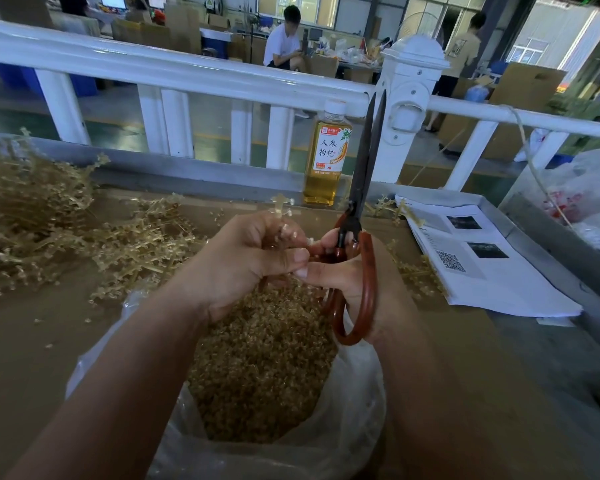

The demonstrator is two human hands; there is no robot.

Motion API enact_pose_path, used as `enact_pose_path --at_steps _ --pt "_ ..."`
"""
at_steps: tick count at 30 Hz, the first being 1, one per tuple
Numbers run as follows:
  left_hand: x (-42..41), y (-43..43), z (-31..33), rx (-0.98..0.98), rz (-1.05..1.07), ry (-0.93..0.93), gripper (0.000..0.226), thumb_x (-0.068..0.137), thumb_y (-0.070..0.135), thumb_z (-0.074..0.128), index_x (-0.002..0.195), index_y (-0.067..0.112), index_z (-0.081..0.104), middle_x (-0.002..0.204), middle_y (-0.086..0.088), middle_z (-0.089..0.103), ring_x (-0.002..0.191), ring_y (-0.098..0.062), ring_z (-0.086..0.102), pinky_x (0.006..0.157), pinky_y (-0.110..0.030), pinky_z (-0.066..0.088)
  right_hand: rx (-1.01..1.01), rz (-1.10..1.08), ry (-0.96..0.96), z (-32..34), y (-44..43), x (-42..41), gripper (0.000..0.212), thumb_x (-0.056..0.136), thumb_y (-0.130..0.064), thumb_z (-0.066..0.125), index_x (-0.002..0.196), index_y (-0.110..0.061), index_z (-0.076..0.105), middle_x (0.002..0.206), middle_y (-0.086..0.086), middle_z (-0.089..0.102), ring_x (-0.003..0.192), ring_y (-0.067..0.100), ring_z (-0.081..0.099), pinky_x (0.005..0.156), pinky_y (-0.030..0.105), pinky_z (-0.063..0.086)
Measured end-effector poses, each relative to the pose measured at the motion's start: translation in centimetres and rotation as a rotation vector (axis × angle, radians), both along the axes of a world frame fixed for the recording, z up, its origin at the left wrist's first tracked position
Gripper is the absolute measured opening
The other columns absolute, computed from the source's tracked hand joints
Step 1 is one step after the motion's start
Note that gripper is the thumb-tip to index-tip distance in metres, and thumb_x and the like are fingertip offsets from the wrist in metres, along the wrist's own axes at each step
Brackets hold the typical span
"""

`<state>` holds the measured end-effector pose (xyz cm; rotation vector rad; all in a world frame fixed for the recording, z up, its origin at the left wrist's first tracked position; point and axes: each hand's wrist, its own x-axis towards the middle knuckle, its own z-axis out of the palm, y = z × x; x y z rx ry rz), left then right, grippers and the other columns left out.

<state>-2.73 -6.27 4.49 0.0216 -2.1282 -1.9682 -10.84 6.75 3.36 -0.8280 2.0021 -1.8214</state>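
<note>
Head view: left hand is curled round a pale plastic sprig, thumb and fingers pinching it. The sprig's tip pokes up past the knuckles, probably so the scissors can reach the bits on it.

Right hand grips the scissors. Its fingers go through the big red-brown loop and its thumb tip touches the left thumb. The blades point up and away from both hands, nearly closed, with only a thin gap at the tips. My guess is they are parked out of the way while the thumbs pick at the sprig.

Both hands hang right over the open clear bag, likely so cut pieces drop straight in. The bag sits just below the wrists and is already heaped with small tan bits.

A pile of uncut sprigs lies on the table to the left of the left hand, within easy reach for the next grab. A few stray sprigs lie to the right of the right hand.

A bottle of yellow drink stands beyond the hands, against the white railing. Printed papers lie to the right of the right hand, well clear of the work.
</note>
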Motion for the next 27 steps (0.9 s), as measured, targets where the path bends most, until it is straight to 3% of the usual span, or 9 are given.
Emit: enact_pose_path --at_steps 2,5,9,12,15,18,21,24,27 --pt "0.0 0.1 -0.1 -0.008 0.002 0.024 0.009 0.072 0.008 0.061 0.075 0.001 0.057 0.06 -0.002 0.058 0.063 -0.012 0.055 0.062 -0.027 0.045 0.005 0.01 0.008 -0.1 0.1 -0.1 0.039 0.062 -0.005 0.082 0.09 -0.003 0.055 0.072 -0.004 0.061 0.068 0.008 0.062 0.06 0.017 0.053" --pt "-0.1 0.4 -0.2 -0.009 0.019 0.049 0.002 0.076 0.002 0.06 0.075 0.002 0.057 0.057 0.0 0.059 0.057 -0.007 0.055 0.054 -0.02 0.043 0.013 0.026 0.008 -0.2 0.3 -0.3 0.042 0.054 -0.01 0.085 0.083 -0.009 0.056 0.073 -0.004 0.063 0.07 0.013 0.064 0.07 0.031 0.057" --pt "-0.1 0.2 -0.1 0.043 0.051 0.086 0.006 0.073 0.004 0.059 0.076 0.001 0.057 0.056 0.001 0.062 0.052 -0.005 0.057 0.049 -0.015 0.043 -0.11 0.062 -0.179 -0.7 0.0 -0.3 0.029 0.047 -0.012 0.077 0.067 -0.026 0.06 0.083 0.005 0.068 0.087 0.029 0.067 0.084 0.05 0.052" --pt "-0.4 0.6 -0.3 0.01 0.088 0.088 0.008 0.079 -0.008 0.057 0.076 -0.001 0.057 0.053 0.002 0.059 0.048 -0.003 0.053 0.045 -0.013 0.041 -0.104 0.035 -0.148 -0.7 -0.1 -0.3 0.021 0.053 -0.012 0.077 0.057 -0.027 0.063 0.07 -0.002 0.069 0.077 0.021 0.068 0.078 0.043 0.054" --pt "-0.7 0.9 -0.6 0.018 0.13 0.073 0.009 0.08 -0.009 0.057 0.078 0.0 0.055 0.052 0.004 0.055 0.048 -0.007 0.051 0.046 -0.019 0.045 -0.083 0.012 -0.092 -0.4 0.0 -0.1 0.029 0.067 0.002 0.076 0.066 -0.02 0.057 0.061 -0.007 0.067 0.063 0.008 0.067 0.065 0.027 0.05" --pt "-0.8 1.0 -0.6 0.048 0.153 0.037 0.009 0.08 -0.006 0.059 0.081 0.002 0.056 0.055 0.003 0.057 0.05 -0.005 0.052 0.047 -0.016 0.044 -0.095 -0.001 -0.123 -0.1 0.0 0.1 0.031 0.07 0.007 0.072 0.061 -0.02 0.06 0.06 -0.007 0.066 0.059 0.006 0.065 0.057 0.022 0.048" --pt "-0.7 0.7 -0.9 0.078 0.166 -0.094 0.008 0.082 0.003 0.061 0.089 0.004 0.06 0.073 -0.011 0.064 0.064 -0.015 0.058 0.061 -0.026 0.048 -0.088 -0.047 -0.09 -0.2 -0.2 0.2 0.033 0.069 0.006 0.074 0.057 -0.021 0.06 0.07 -0.001 0.067 0.071 0.013 0.066 0.062 0.025 0.05" --pt "-0.7 0.4 -1.1 0.105 0.168 -0.143 0.003 0.08 0.004 0.062 0.082 0.004 0.062 0.073 -0.01 0.065 0.066 -0.016 0.059 0.062 -0.024 0.051 -0.069 -0.085 -0.065 -0.3 -0.4 0.6 0.032 0.07 0.005 0.074 0.069 -0.018 0.052 0.083 0.007 0.067 0.086 0.022 0.066 0.072 0.028 0.053" --pt "-0.7 0.1 -1.1 0.225 0.087 -0.14 0.014 0.07 0.006 0.063 0.083 0.001 0.065 0.072 -0.006 0.068 0.069 -0.015 0.062 0.063 -0.022 0.054 -0.065 -0.092 -0.061 -0.1 -0.3 0.7 0.033 0.07 0.007 0.073 0.061 -0.02 0.056 0.073 -0.001 0.066 0.077 0.015 0.065 0.069 0.027 0.053"
